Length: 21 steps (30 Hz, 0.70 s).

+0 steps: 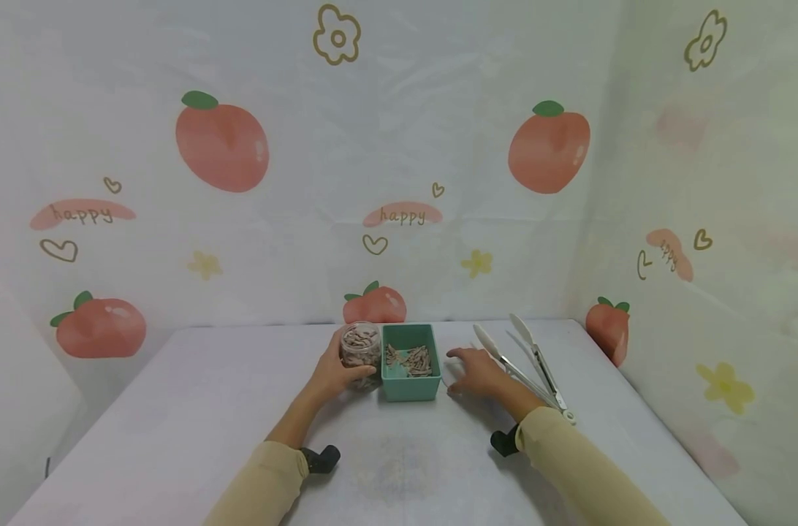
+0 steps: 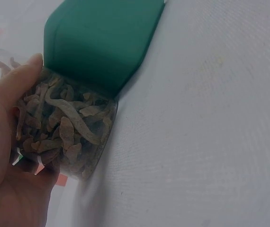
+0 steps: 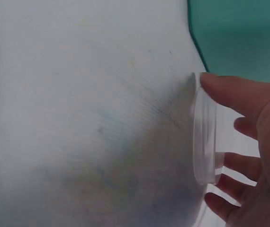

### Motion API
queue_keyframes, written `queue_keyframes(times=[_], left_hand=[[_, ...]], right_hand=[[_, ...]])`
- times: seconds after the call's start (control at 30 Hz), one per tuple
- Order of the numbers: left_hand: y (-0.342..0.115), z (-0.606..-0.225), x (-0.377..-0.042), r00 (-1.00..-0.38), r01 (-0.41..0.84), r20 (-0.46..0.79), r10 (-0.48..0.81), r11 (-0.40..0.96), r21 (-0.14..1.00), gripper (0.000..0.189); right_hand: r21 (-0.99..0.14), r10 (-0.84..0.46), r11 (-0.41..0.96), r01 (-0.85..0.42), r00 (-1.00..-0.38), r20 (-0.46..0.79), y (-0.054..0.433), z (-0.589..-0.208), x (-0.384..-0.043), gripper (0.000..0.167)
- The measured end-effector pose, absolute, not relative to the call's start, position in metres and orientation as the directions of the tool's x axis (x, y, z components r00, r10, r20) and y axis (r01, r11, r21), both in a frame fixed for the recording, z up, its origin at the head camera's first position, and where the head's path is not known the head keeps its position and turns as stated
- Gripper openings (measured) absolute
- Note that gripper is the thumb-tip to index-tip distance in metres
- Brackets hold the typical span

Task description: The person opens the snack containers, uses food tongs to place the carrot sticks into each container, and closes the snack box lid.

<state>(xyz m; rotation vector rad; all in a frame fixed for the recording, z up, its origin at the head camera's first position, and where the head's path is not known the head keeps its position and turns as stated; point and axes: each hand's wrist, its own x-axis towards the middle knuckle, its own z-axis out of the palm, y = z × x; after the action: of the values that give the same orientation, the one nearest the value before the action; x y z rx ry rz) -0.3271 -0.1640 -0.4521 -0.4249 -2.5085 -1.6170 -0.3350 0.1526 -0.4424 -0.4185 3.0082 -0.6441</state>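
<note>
My left hand [image 1: 336,374] grips a clear jar [image 1: 362,343] of dried, brownish-grey curled pieces, with the thumb across its near side. The jar's top is uncovered, and it stands against the left wall of a green rectangular bin [image 1: 408,390]. More of the same dried pieces [image 1: 417,361] lie on the bin's floor. To the right of the bin, my right hand [image 1: 481,372] spans a clear round lid [image 3: 204,137] low at the table. Its thumb meets one edge and its fingers reach the opposite edge. The palm hides part of that grip.
Metal tongs [image 1: 533,369] with pale tips lie spread on the table [image 1: 399,467], just beyond and right of my right hand. A white backdrop printed with fruit [image 1: 221,146] rises behind the table and along the right side.
</note>
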Motion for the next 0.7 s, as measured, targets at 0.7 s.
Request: queue_keyframes(times=[0.7], left_hand=[[-0.163, -0.452, -0.327, -0.953, 0.298, 0.252, 0.166, 0.375, 0.878, 0.101]], right_hand=[[-0.355, -0.327, 0.89, -0.287, -0.943, -0.059, 0.157, -0.4, -0.337, 0.059]])
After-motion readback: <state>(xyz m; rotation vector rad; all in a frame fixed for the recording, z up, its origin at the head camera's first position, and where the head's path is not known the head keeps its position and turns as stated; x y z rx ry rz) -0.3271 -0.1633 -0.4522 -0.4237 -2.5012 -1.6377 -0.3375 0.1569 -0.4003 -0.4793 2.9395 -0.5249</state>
